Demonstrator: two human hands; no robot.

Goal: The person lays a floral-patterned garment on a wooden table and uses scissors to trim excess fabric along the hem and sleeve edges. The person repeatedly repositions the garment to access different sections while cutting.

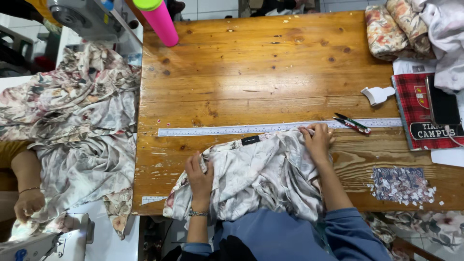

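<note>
Fingers [203,170] of the left hand [199,181] are curled and pressed into the floral garment [251,179], bunching a fold of it; grip looks closed on the cloth. Right hand [316,142] lies on the garment's upper right edge, fingers bent and pinching fabric just below the ruler [270,127]. Garment sits crumpled at bottom centre of the frame, on the near edge of the wooden surface [270,63], partly hanging over toward the person's blue sleeves. Small black label [250,140] shows near its top edge.

Long metal ruler runs left-right across mid-frame, touching the garment's top edge. Thread snips [352,123] with red-green handles lie over the ruler's right end, near the right hand. White plastic piece [378,94] sits above them. Red plaid notebook [420,113] at right edge, dark phone [442,104] on top. Pile of fabric scraps [400,184] lower right. Pink tumbler [159,19] at top left of the surface. More floral cloth [77,121] heaped at left, with another person's hand [28,203] at lower left beside a sewing machine [43,241].
</note>
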